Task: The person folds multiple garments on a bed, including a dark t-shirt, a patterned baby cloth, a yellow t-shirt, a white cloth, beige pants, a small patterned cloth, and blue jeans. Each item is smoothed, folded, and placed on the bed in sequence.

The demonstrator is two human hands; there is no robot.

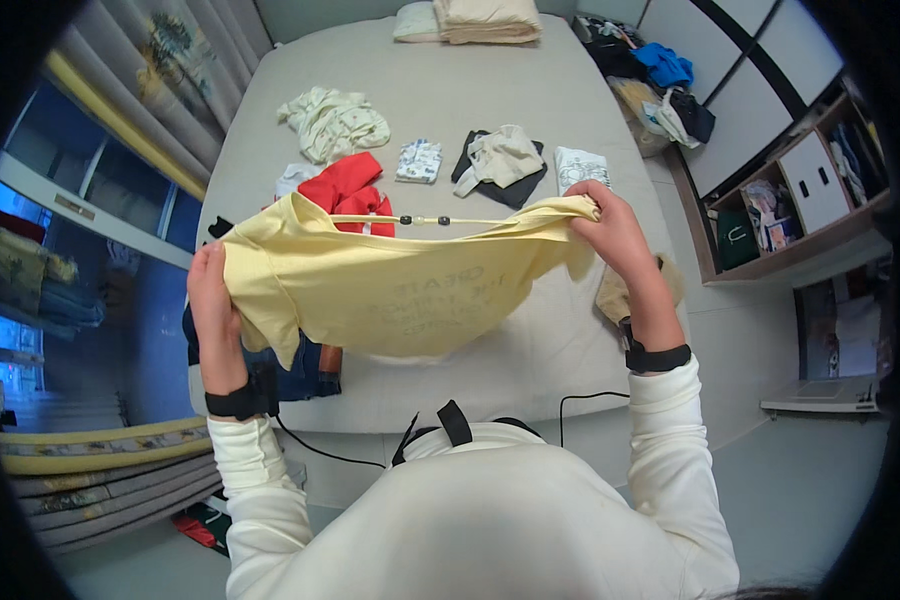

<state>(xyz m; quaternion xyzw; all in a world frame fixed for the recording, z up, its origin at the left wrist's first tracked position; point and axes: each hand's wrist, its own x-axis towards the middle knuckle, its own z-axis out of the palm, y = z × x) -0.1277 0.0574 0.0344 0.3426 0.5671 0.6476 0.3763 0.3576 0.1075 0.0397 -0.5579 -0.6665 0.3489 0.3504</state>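
A yellow short-sleeved top (390,285) hangs stretched between my hands above the near part of the bed. My left hand (214,292) grips its left sleeve side, and my right hand (615,229) pinches the bunched fabric at the opposite shoulder. Across the neckline runs a thin yellow cord with dark and clear beads (420,220). Writing shows faintly through the cloth. Behind the top lie a red garment (349,184), partly covered by it, and a folded white printed garment (581,169) close beyond my right hand.
On the bed (450,90) lie a crumpled pale green cloth (335,124), a small folded patterned garment (419,161) and a beige garment (506,154) over a dark one. Blue jeans (311,371) lie near my left wrist, a tan item (611,292) by my right forearm. Black cables run from both wrist straps.
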